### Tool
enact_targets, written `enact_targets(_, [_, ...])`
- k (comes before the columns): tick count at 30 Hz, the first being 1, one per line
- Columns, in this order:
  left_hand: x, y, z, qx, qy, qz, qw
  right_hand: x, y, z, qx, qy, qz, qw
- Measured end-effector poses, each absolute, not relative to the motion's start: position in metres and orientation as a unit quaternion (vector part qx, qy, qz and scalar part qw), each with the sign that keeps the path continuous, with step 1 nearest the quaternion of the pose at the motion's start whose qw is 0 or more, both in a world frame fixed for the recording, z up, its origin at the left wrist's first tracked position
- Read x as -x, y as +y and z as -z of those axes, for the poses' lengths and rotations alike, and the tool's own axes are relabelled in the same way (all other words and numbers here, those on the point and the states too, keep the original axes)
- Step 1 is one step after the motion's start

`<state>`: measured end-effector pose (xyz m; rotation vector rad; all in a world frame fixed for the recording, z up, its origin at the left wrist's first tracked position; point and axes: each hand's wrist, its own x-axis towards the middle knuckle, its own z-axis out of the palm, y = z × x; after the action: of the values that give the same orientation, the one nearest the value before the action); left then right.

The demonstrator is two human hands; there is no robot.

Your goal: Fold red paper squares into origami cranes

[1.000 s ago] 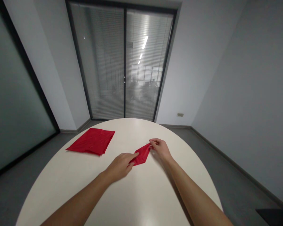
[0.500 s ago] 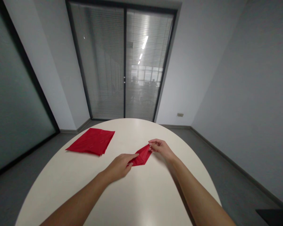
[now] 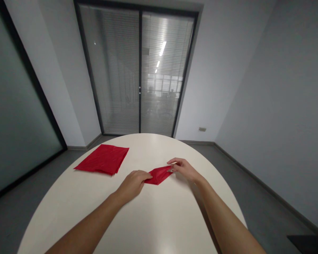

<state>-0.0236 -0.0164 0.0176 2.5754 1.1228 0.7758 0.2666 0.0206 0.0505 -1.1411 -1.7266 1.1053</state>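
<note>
A small folded piece of thin red sheet (image 3: 159, 175), creased and roughly diamond-shaped, is stretched between my two hands low over the table. Whether it is plastic, paper or cloth I cannot tell. My left hand (image 3: 134, 184) is closed on its left end, thumb and fingers pressed together. At the right end, my right hand (image 3: 184, 169) pinches the corner with its fingertips, the index finger raised somewhat. To the left lies a larger flat stack of red sheets (image 3: 103, 158), with layered edges and apart from both hands.
Everything lies on a round, cream-white table (image 3: 153, 218). Beyond its far edge is a glazed partition with blinds (image 3: 119, 77) in a dark frame. Grey-white walls stand on both sides, and a dark object (image 3: 310, 243) shows at the lower right.
The folded red sheet has been lowered and lies flatter, its right corner drawn down a little. My left hand has shifted slightly left. The stack of red sheets has stayed put.
</note>
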Motion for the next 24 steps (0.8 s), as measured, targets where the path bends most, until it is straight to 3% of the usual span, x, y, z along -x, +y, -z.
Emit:
enact_targets(13, [0.019,-0.021,-0.024,-0.869,0.428,-0.245,0.051,-0.272,0.018,-0.047,0.472,-0.79,-0.309,0.241])
enact_targets(17, [0.015,-0.023,-0.026,-0.865,0.432,-0.252,0.035,-0.27,0.019,-0.041,0.474,-0.812,-0.251,0.231])
enact_targets(24, [0.012,-0.025,-0.026,-0.858,0.448,-0.249,0.029,-0.26,0.011,-0.046,0.435,-0.83,-0.267,0.227])
